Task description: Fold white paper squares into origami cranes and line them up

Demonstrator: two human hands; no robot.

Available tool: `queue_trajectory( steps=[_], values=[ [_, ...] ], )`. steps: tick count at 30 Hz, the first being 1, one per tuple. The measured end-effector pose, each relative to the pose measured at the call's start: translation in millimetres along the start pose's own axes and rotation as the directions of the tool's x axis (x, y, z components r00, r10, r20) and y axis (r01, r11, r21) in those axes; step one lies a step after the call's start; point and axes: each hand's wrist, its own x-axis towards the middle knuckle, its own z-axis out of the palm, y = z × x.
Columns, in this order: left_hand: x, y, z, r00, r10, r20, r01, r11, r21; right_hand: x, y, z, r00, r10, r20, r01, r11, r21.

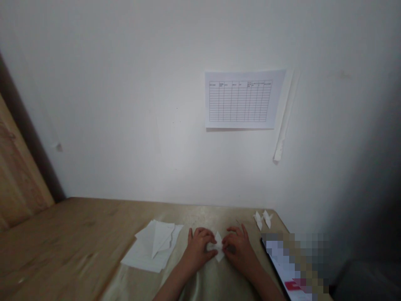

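One folded paper (219,246) | tan tabletop (90,234) below | white wall (125,104) behind, gridded sheet (238,100) up

Hands, bare, 2, flanking the folded white paper (219,256). Left hand (199,246): at the paper's left edge, back upward, thumb and fingertips pinching, little finger standing out. Right hand (239,246): at its right edge, fingertips gathered on it, little finger raised. Forearms (173,279), 2: bare, converging toward the paper.
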Motion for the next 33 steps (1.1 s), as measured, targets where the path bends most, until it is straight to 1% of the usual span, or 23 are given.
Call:
queue_trajectory(
  steps=[5,11,14,18,23,26,29,33],
  values=[
    [2,5,4.8,0.998,-0.032,-0.053,0.032,0.999,-0.004,0,-2,3,0.999,0.013,-0.042,-0.014,1.000,-0.017],
    [2,8,7.8,0.994,-0.004,-0.108,0.005,1.000,0.007,-1,-5,11,0.983,0.035,-0.179,-0.049,0.996,-0.076],
    [0,10,6.3,0.992,0.018,-0.124,-0.017,1.000,0.009,-1,-6,12,0.977,0.045,-0.210,-0.067,0.993,-0.098],
    [-3,15,7.0,0.990,0.015,-0.138,-0.011,0.999,0.031,0,-7,13,0.976,0.064,-0.210,-0.090,0.989,-0.118],
    [-4,19,14.1,0.985,-0.057,-0.166,0.069,0.995,0.070,3,-9,20,0.974,0.110,-0.200,-0.140,0.980,-0.142],
    [-3,20,15.3,0.977,-0.102,-0.185,0.117,0.990,0.073,4,-9,22,0.969,0.156,-0.191,-0.186,0.971,-0.152],
    [-1,22,13.2,0.976,-0.139,-0.166,0.150,0.987,0.059,4,-9,22,0.968,0.178,-0.176,-0.205,0.967,-0.150],
    [-1,25,10.8,0.972,-0.181,-0.149,0.195,0.977,0.082,4,-11,21,0.968,0.183,-0.172,-0.210,0.966,-0.152]
  ],
)
